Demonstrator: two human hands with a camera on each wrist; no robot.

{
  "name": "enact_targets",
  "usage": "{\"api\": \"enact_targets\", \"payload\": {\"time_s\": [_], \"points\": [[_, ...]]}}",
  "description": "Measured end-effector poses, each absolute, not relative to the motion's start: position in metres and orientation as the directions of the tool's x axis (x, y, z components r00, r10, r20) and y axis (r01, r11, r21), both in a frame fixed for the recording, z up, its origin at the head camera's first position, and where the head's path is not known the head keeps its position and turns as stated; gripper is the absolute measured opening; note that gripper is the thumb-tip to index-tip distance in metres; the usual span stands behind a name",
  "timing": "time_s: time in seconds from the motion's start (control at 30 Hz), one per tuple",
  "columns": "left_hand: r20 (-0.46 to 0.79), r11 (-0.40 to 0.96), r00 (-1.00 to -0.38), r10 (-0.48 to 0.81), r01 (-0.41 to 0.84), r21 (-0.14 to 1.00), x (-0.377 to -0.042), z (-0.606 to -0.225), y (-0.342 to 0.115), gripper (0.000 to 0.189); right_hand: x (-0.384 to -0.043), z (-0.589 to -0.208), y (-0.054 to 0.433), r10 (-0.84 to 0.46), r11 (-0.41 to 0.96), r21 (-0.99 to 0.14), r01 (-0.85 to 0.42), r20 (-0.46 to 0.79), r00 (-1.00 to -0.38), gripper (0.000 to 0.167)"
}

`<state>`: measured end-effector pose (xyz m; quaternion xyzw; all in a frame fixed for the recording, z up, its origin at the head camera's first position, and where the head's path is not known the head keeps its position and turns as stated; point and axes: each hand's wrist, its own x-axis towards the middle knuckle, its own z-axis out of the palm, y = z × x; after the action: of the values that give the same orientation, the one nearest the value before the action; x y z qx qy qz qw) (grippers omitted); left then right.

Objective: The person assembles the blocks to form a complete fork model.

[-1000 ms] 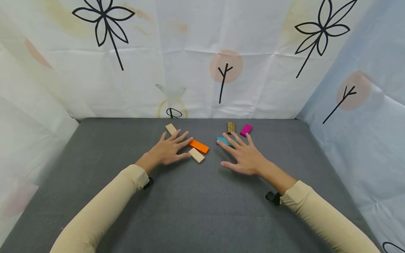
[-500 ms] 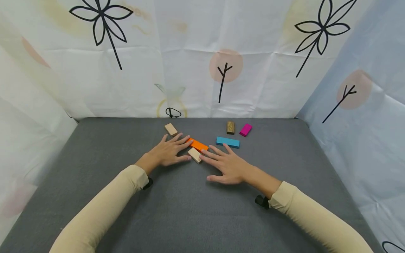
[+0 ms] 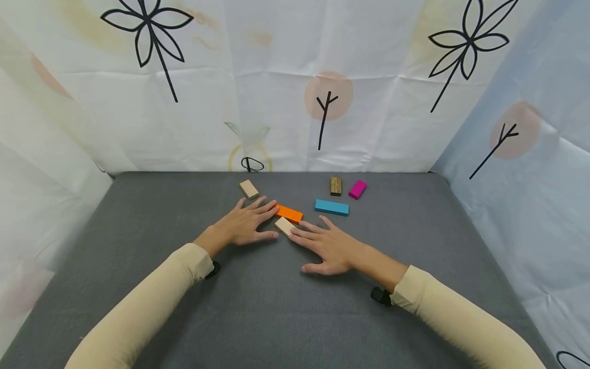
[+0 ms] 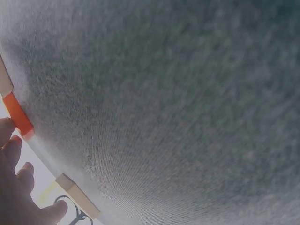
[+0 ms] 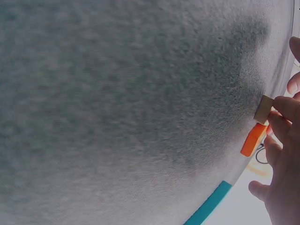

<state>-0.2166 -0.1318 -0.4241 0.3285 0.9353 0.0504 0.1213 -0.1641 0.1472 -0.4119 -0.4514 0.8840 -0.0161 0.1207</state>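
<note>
The right hand [image 3: 329,248] lies palm down, its grip wide, fingers spread, holding nothing. Its fingertips meet the right end of the near pale block [image 3: 284,225], which sits flat between the two hands. The left hand [image 3: 244,223] is also palm down with a wide, unfilled grip; its fingertips reach over the left end of the orange block [image 3: 289,213], though whether they touch it I cannot tell. The orange block lies slantwise just behind the near pale block.

The far pale block [image 3: 249,189] is just beyond the left hand's fingers. Behind the right hand lies the blue block [image 3: 332,207], and farther back the brown block [image 3: 336,186] and the pink block [image 3: 357,189], side by side but apart.

All six rest on a dark grey tabletop [image 3: 258,318]. White sheets [image 3: 276,97] printed with black leaf and twig drawings hang behind it and along both sides. The person wears beige sleeves [image 3: 147,302].
</note>
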Motion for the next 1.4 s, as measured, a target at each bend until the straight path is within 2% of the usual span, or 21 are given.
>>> {"api": "enact_targets", "payload": {"time_s": [0.57, 0.8, 1.0, 1.23, 1.4], "points": [[-0.174, 0.767, -0.748, 0.640, 0.611, 0.195, -0.188, -0.422, -0.138, 0.079, -0.136, -0.412, 0.186, -0.821, 0.570, -0.159, -0.806, -0.158, -0.549, 0.078], [-0.099, 0.724, -0.721, 0.686, 0.661, 0.198, -0.173, -0.423, -0.141, 0.075, -0.125, -0.409, 0.203, -0.811, 0.584, -0.170, -0.794, -0.157, -0.563, 0.075], [-0.091, 0.691, -0.692, 0.717, 0.687, 0.225, -0.164, -0.426, -0.142, 0.074, -0.118, -0.407, 0.211, -0.823, 0.568, -0.181, -0.803, -0.095, -0.560, 0.073], [0.013, 0.611, -0.635, 0.772, 0.748, 0.259, -0.180, -0.424, -0.135, 0.053, -0.137, -0.407, 0.210, -0.825, 0.548, -0.190, -0.815, 0.041, -0.564, 0.063], [0.040, 0.615, -0.637, 0.770, 0.757, 0.222, -0.204, -0.419, -0.125, 0.051, -0.157, -0.408, 0.202, -0.826, 0.533, -0.208, -0.820, 0.084, -0.558, 0.056]]}}
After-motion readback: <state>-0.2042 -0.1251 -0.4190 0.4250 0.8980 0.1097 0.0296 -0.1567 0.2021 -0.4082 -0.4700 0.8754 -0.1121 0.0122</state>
